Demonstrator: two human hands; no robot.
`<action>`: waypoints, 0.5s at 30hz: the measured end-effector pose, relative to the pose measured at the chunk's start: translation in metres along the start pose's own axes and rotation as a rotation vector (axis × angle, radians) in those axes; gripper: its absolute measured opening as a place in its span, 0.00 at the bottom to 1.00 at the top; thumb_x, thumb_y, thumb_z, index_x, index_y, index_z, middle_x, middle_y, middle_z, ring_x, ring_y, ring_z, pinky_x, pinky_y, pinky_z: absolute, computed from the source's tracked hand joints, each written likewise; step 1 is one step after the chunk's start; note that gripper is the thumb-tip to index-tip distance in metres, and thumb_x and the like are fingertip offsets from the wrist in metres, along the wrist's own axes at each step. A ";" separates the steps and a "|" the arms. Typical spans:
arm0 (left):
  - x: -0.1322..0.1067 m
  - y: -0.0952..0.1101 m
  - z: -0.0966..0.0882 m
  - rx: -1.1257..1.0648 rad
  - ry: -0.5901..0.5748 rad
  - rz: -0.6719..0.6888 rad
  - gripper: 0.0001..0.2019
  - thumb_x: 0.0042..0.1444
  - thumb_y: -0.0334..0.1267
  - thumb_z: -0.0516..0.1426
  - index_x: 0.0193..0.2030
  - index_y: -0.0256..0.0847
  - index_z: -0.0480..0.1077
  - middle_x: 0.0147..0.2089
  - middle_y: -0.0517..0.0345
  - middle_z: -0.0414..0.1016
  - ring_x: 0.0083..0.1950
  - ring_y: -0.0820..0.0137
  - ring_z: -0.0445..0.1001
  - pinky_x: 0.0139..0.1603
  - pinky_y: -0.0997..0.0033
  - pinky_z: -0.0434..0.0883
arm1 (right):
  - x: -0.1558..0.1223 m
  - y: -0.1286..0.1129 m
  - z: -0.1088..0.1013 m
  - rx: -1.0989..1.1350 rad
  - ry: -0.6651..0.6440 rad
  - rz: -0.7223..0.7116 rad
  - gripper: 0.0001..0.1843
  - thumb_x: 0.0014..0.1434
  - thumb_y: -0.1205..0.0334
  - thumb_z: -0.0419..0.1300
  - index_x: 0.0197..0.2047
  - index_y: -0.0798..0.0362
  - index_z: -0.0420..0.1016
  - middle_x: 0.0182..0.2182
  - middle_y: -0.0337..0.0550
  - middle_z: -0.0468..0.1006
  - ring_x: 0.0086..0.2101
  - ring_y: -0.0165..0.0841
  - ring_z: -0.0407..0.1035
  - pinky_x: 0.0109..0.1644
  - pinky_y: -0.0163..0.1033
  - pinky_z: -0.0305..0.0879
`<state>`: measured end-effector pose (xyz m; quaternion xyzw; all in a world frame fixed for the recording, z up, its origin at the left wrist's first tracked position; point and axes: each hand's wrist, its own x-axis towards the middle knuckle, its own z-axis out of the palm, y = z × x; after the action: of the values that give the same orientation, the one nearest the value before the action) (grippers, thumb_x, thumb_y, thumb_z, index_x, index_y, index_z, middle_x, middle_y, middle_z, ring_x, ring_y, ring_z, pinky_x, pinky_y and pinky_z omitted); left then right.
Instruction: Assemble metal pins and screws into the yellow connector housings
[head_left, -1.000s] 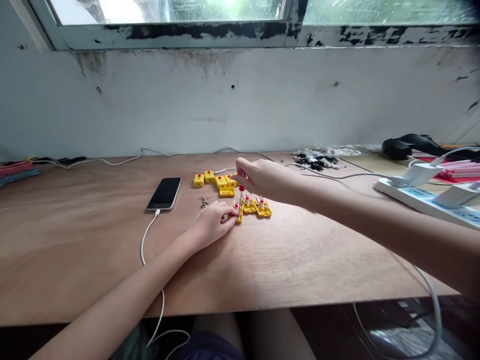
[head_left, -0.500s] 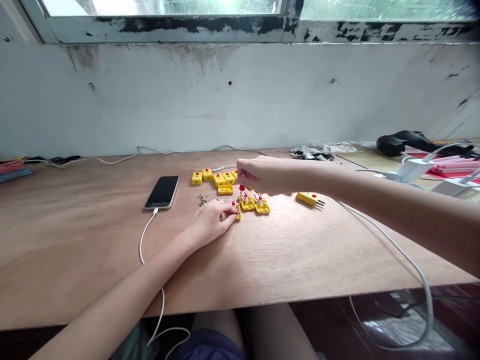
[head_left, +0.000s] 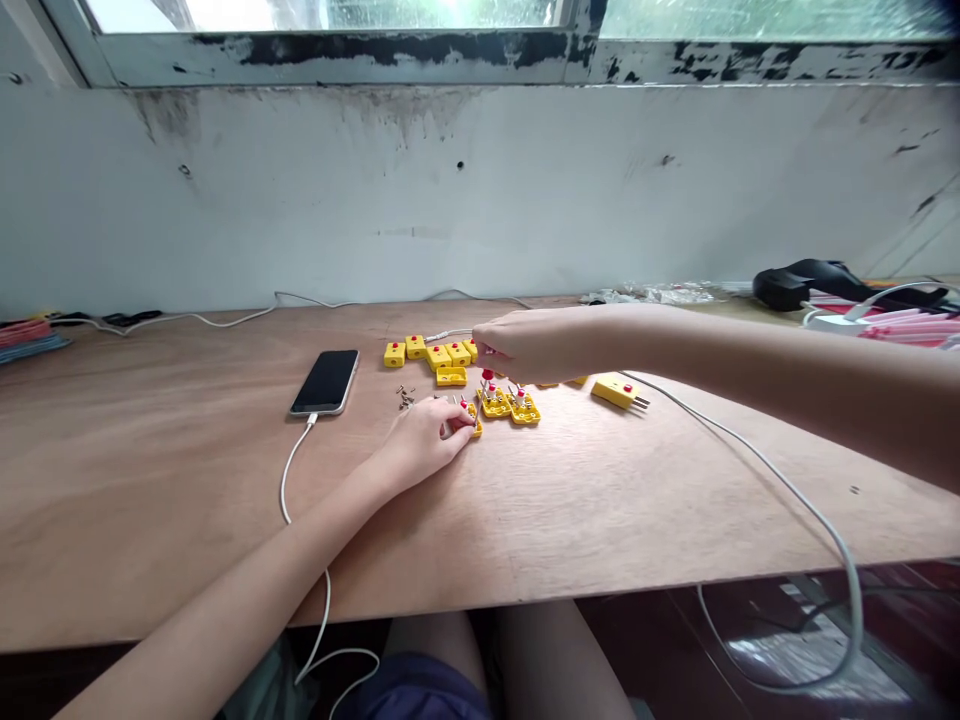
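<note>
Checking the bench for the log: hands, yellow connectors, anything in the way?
Left hand on yellow connector. Right hand above yellow connector row. White cable off to the right, not blocking.

A black smartphone lies face up on the plywood surface, its white charging cable running over the front edge. Along the back edge lie flat red-and-blue items at the left corner, crumpled clear plastic, a black device and pink sticks toward the right corner.

Connector blocks mid-desk are bright yellow with red dots, the plywood desk is streaky tan, and the window frame up top is whitish, blotched with flaking black paint.
</note>
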<state>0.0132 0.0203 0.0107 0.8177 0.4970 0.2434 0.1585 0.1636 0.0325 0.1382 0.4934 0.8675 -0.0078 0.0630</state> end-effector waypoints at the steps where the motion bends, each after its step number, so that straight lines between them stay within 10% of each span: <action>1: 0.000 -0.001 0.000 -0.003 0.000 0.002 0.06 0.55 0.36 0.57 0.34 0.41 0.76 0.32 0.57 0.75 0.32 0.69 0.68 0.33 0.70 0.64 | 0.000 -0.001 -0.001 -0.018 -0.015 0.002 0.10 0.60 0.66 0.50 0.28 0.55 0.68 0.16 0.38 0.63 0.18 0.27 0.55 0.22 0.36 0.50; 15: 0.001 -0.004 0.002 0.082 0.031 0.050 0.08 0.55 0.40 0.56 0.34 0.42 0.76 0.28 0.58 0.73 0.29 0.69 0.68 0.31 0.71 0.64 | 0.052 -0.024 -0.015 0.034 -0.258 0.184 0.11 0.54 0.67 0.58 0.20 0.55 0.70 0.20 0.41 0.68 0.30 0.40 0.71 0.27 0.41 0.62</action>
<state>0.0116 0.0231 0.0073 0.8319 0.4882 0.2395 0.1109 0.1151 0.0662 0.1460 0.5665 0.8032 -0.0800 0.1663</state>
